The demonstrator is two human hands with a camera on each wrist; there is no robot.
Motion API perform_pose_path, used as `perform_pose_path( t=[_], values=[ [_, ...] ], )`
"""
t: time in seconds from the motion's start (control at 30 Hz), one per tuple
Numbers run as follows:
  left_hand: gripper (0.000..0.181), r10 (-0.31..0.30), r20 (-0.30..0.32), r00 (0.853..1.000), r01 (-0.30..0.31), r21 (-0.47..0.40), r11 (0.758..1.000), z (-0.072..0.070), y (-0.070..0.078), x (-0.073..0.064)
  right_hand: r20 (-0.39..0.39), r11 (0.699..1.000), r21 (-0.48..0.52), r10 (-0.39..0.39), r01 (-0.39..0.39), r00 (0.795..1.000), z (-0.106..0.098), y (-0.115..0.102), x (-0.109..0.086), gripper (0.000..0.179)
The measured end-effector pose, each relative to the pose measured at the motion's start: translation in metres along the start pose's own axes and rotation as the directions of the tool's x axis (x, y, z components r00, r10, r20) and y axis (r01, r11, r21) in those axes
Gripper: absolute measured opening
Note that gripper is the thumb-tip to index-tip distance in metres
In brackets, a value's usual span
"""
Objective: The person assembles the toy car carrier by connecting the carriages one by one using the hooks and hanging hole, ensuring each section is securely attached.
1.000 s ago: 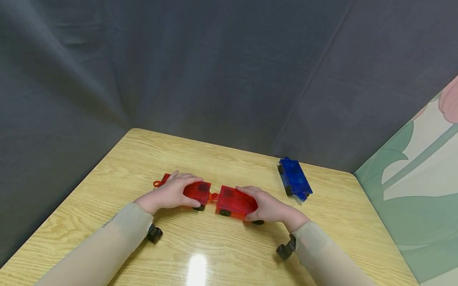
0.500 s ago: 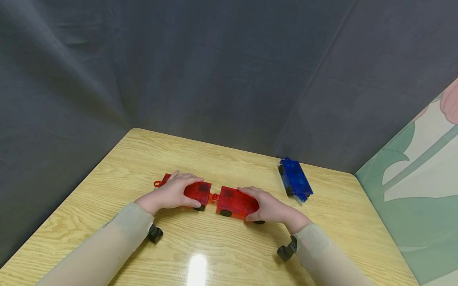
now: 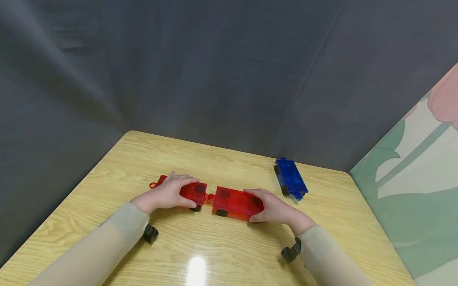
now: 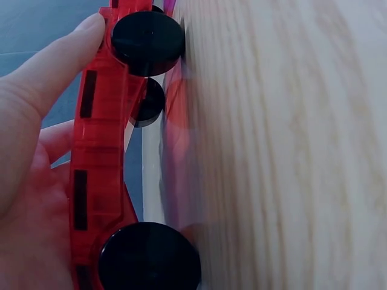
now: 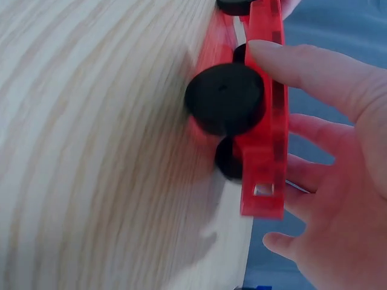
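Observation:
Two translucent red toy train cars with black wheels stand end to end on the wooden table. My left hand [image 3: 167, 194] grips the left red car [image 3: 194, 192] from above, thumb on its near side and fingers on the far side. A hook-and-ring coupling [image 3: 210, 197] bridges the small gap between the cars. Around the right end of the right red car [image 3: 234, 201] my right hand [image 3: 274, 207] holds on. Its thumb [image 5: 302, 66] presses the near side in the right wrist view, with the other fingers partly hidden behind the car.
A blue toy train car [image 3: 291, 176] stands at the back right, set at an angle. Dark cloth [image 3: 214, 79] hangs behind the table [image 3: 214, 254]. A flower-patterned panel [image 3: 411, 190] borders the right side.
My right hand has slid a little to the right along its red car, toward the end. My left hand stays on the left car; the head view has shifted slightly.

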State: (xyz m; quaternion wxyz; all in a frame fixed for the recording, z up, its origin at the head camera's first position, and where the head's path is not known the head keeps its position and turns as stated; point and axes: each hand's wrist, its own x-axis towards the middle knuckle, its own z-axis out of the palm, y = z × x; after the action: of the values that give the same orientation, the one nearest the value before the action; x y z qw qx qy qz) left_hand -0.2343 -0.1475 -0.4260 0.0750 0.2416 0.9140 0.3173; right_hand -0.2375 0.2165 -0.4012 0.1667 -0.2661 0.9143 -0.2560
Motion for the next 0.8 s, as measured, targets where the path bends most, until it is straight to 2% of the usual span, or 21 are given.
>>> perform_pose_path(
  t=[0.2,0.47,0.63,0.7,0.8],
  values=[
    [0.083,-0.026,0.005,1.0,0.026,0.002,1.0,-0.003,-0.005,-0.003,-0.029,0.998,0.057,0.034,-0.033,0.999,-0.001,0.005,-0.005,0.084],
    [0.082,-0.031,0.017,0.999,0.031,-0.006,0.999,-0.012,-0.007,-0.003,-0.05,0.99,0.137,0.022,-0.015,0.999,0.0,0.014,-0.007,0.084],
    [0.082,-0.053,0.032,0.998,0.052,0.034,0.998,-0.02,-0.007,-0.005,-0.067,0.984,0.181,0.004,0.008,0.998,0.004,0.019,-0.004,0.083],
    [0.084,-0.063,0.029,0.998,0.061,0.06,0.996,-0.023,-0.005,-0.006,-0.073,0.981,0.195,-0.003,0.017,0.997,0.006,0.021,-0.003,0.082],
    [0.085,-0.058,0.01,0.998,0.057,0.084,0.995,-0.024,0.006,-0.003,-0.078,0.977,0.213,-0.01,0.027,0.997,0.007,0.024,-0.003,0.081]
  ],
)
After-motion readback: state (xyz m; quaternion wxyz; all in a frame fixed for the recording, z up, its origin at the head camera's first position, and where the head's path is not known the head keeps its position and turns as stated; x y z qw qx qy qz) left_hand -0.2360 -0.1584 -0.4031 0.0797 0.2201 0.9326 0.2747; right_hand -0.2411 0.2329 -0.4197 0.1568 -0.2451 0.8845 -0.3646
